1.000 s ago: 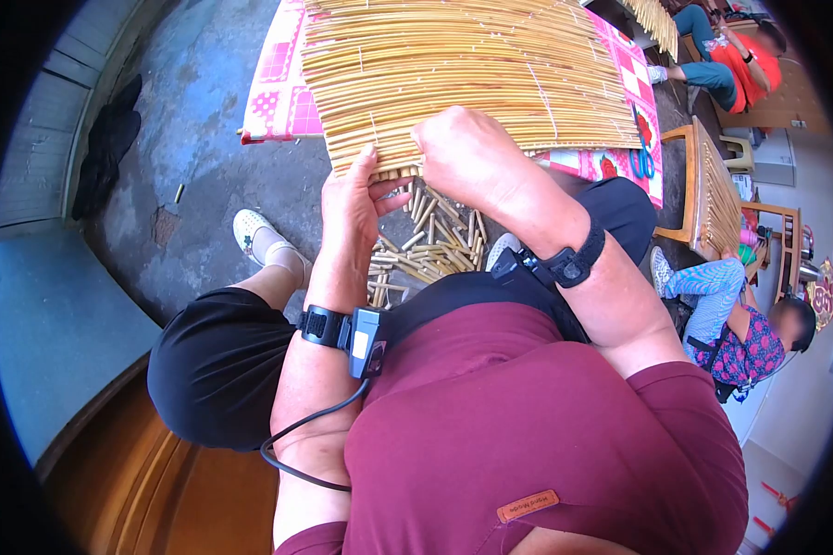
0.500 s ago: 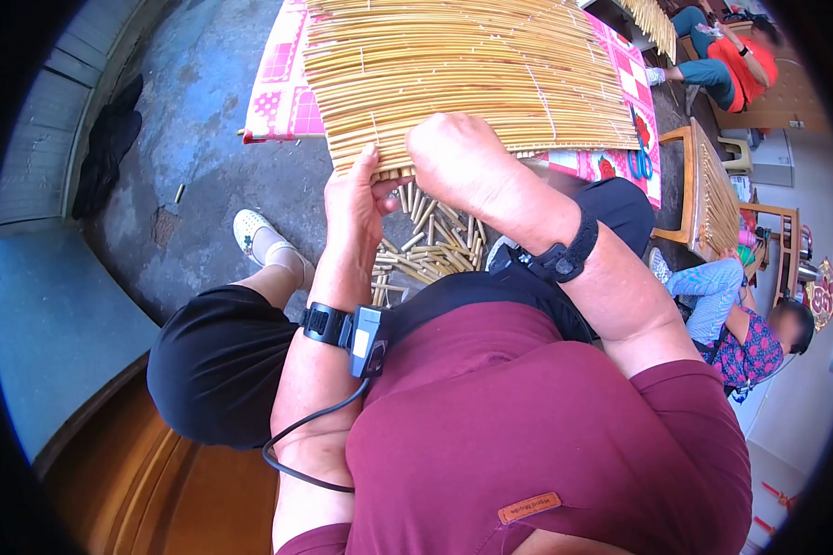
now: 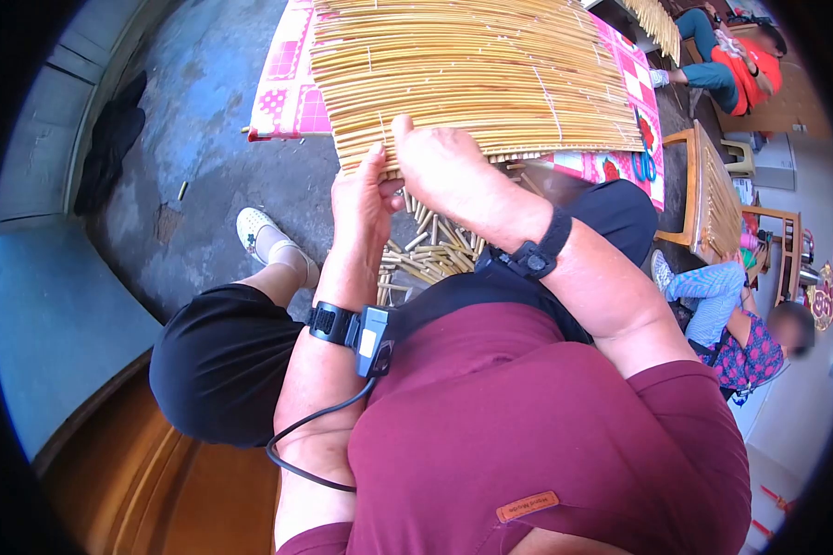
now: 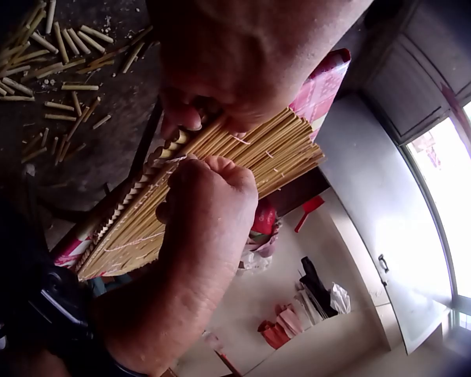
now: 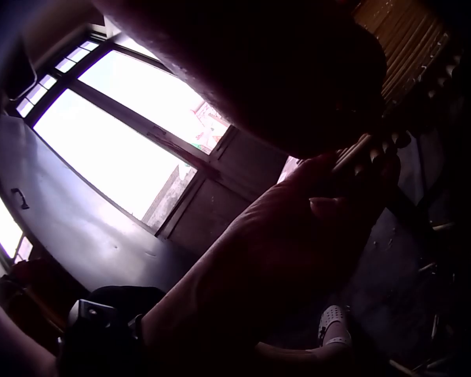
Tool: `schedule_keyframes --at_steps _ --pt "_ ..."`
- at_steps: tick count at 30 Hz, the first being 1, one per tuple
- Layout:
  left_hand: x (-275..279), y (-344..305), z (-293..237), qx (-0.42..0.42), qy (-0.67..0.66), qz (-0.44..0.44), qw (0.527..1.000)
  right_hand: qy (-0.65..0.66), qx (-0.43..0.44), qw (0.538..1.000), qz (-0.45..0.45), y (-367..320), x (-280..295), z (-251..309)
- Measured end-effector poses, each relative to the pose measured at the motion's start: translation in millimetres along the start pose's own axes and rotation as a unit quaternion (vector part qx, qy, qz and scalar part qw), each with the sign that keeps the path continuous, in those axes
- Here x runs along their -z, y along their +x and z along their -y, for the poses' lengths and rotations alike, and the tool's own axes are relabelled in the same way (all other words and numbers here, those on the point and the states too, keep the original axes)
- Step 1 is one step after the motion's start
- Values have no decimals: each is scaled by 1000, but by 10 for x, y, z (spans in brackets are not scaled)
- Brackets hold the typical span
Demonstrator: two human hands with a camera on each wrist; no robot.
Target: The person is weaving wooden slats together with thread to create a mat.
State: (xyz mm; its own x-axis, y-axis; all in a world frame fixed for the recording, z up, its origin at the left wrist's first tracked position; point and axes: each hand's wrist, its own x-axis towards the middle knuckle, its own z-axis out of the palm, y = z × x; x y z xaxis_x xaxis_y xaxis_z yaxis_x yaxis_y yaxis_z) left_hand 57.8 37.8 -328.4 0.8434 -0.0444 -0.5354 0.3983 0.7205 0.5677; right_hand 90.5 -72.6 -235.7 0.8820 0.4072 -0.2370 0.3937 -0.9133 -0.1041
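A bamboo mat (image 3: 472,74) of thin slats tied with white thread lies on a table with a pink checked cloth (image 3: 282,88). My left hand (image 3: 363,199) pinches the mat's near edge, thumb tucked under the slat ends. My right hand (image 3: 440,166) grips the same edge right beside it, thumb over the top and fingers curled underneath. In the left wrist view the right hand (image 4: 208,196) is a fist against the mat (image 4: 251,157), below the left hand (image 4: 243,55). The right wrist view is dark; slat ends (image 5: 373,149) show above the left hand (image 5: 298,228).
Several short cut bamboo pieces (image 3: 430,250) litter the concrete floor between my knees. Blue scissors (image 3: 643,166) lie on the cloth at the right. Two seated people (image 3: 731,319) and a wooden frame (image 3: 708,190) are to the right. A white shoe (image 3: 254,231) is at left.
My right hand has slid left along the mat's edge until it meets the left hand, and its thumb now lies over the slats. The left hand has barely moved.
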Motion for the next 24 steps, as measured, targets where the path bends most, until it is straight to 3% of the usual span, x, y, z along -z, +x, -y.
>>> schedule_keyframes --at_steps 3,6,9,12,13,15,16,17,19,20,21,23,24 --pt "51 50 25 1 -6 25 1000 27 20 999 8 -35 -37 21" --pt "16 10 -20 -3 14 33 999 114 -61 990 -55 -239 103 -40" --pt "6 -31 -51 3 21 30 999 114 -16 992 -53 -561 -69 -318" --pt "-16 -36 -37 2 34 25 999 245 16 965 89 -607 -569 -617" --pt "-42 -58 -49 -7 67 1 998 362 -41 923 122 -545 -661 -627" --pt "-91 -108 -53 -27 130 -52 990 572 -149 785 183 -385 -873 -577" --pt "-81 -101 -45 -40 190 -95 976 651 -144 728 162 -336 -1012 -565" --pt "-62 -89 -43 -57 213 -103 970 734 -184 628 183 -249 -1150 -544" --pt "-75 -89 -53 -91 258 -120 954 873 -150 429 177 -137 -1197 -466" --pt "-88 -102 -56 -86 257 -129 954 891 -145 397 163 -122 -1218 -442" --pt "-78 -94 -49 -98 251 -120 956 925 -116 320 168 -108 -1257 -413" --pt "-40 -79 -21 -114 238 -100 959 957 -89 215 172 -110 -1337 -361" --pt "-59 -86 -23 -112 231 -108 960 962 -89 198 168 -86 -1381 -369"
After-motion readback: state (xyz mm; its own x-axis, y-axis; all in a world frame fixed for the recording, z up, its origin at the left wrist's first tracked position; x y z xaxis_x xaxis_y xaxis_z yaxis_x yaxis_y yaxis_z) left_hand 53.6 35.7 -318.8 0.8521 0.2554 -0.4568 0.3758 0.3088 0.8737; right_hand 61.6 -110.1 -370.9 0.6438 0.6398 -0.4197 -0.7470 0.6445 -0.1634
